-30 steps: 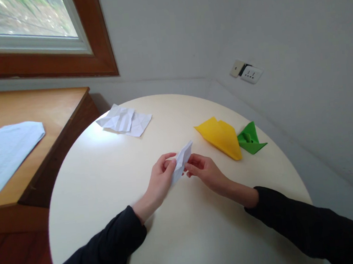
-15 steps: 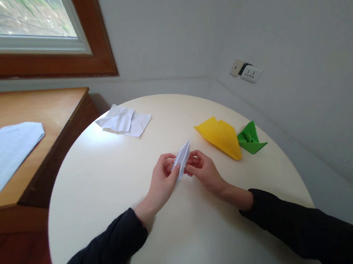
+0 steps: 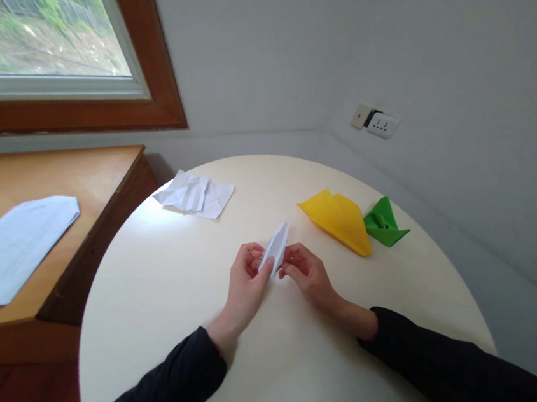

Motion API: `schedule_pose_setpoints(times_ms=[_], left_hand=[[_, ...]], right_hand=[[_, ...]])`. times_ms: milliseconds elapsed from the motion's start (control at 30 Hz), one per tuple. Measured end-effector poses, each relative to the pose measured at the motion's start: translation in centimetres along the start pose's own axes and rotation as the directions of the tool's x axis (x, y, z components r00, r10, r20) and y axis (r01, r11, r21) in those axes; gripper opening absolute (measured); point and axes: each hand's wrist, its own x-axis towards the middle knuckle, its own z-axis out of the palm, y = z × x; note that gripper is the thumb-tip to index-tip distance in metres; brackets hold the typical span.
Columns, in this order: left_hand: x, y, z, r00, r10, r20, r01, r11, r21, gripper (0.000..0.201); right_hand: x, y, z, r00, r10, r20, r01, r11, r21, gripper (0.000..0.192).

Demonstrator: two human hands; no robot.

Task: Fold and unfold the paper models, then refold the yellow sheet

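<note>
Since the earlier frame, in the head view, the white paper (image 3: pixel 277 243) has turned to show a flatter face. It sits between the hands above the table (image 3: pixel 145 303), nearer than the yellow piece (image 3: pixel 340 222). The left hand (image 3: pixel 246 286) grips it, thumb on top; the right hand (image 3: pixel 314 279) curls at its right edge, pinch unclear. It should be light, easily creased, stiffer along folds: best held there, off the thin far tip.
</note>
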Motion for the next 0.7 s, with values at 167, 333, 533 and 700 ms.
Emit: schedule_pose_setpoints(times_ms=[167, 333, 533, 700], left_hand=[[0.0, -0.1, 0.0, 1.0, 0.025, 0.012, -0.025, 1.0, 0.002, 0.03], [-0.3, -0.2, 0.3, 0.996, 0.079, 0.037, -0.079, 0.997, -0.005, 0.028], [-0.9, 0.0, 1.1, 0.992, 0.086, 0.093, -0.081, 0.996, -0.048, 0.028], [-1.7, -0.1, 1.5, 0.995, 0.092, 0.027, -0.093, 0.995, 0.038, 0.031]], right_hand=[[-0.2, 0.2, 0.0, 1.0, -0.013, 0.005, 0.013, 1.0, 0.007, 0.015], [-0.2, 0.2, 0.4, 0.998, -0.019, -0.055, 0.02, 1.0, 0.014, 0.02], [-0.5, 0.1, 0.2, 0.999, -0.008, -0.051, 0.01, 0.999, 0.039, 0.02], [-1.1, 0.3, 0.1, 1.0, -0.008, -0.02, 0.008, 0.999, 0.041, 0.024]])
